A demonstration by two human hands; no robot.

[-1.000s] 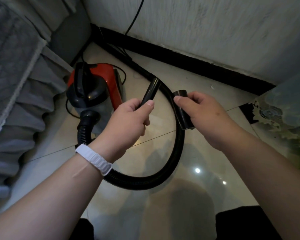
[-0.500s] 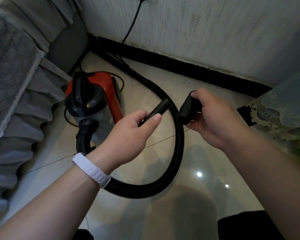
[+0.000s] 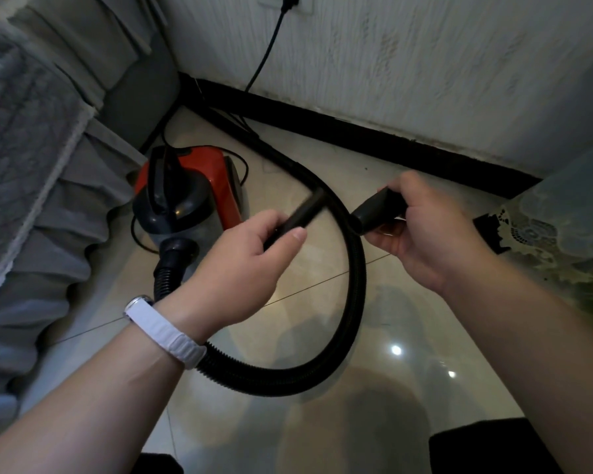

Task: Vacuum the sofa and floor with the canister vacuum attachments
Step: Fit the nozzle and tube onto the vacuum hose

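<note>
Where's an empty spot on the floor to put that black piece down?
Bare shiny beige floor tile lies right of the black ribbed hose, below the right hand. A smaller patch sits inside the hose loop. It is crowded by the red-and-black canister vacuum, against the grey sofa skirt.

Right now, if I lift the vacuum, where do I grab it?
Probably the black handle arching over the top of the vacuum, from above: it stands upright on the floor, and the hose leaves its front.
</note>
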